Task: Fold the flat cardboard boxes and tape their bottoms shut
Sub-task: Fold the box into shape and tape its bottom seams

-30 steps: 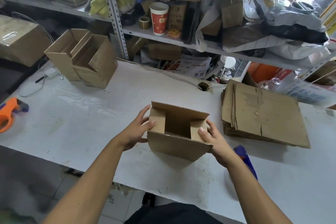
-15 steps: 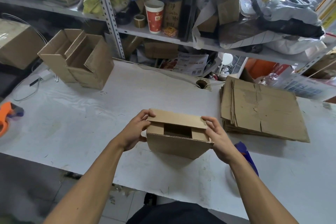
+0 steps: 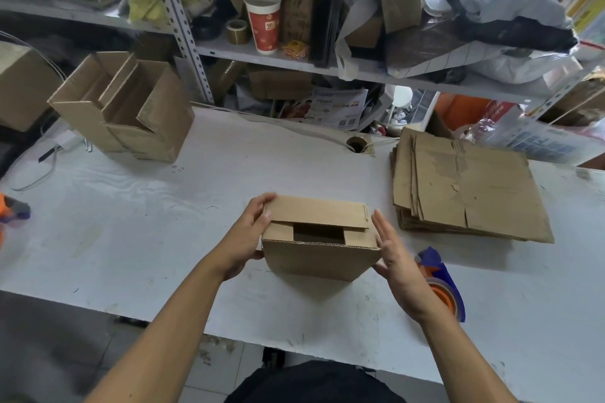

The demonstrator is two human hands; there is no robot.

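Your left hand (image 3: 246, 237) has its grip curled round the far left corner of the box (image 3: 319, 247), thumb on the folded far flap. Your right hand (image 3: 393, 253) is flat, fingers straight, against the box's right side, gripping nothing. The box stands on the counter (image 3: 163, 222) between both hands. A tape dispenser (image 3: 440, 281) lies just right of your right hand; the flat cardboard stack (image 3: 468, 193) sits beyond it

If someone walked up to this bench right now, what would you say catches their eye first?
Most likely the small cardboard box at the table's middle, its far flap folded down, with the left hand gripping its left end and the right hand flat beside its right side. Next, the stack of flat cardboard boxes to the right, and the cluttered shelf behind.
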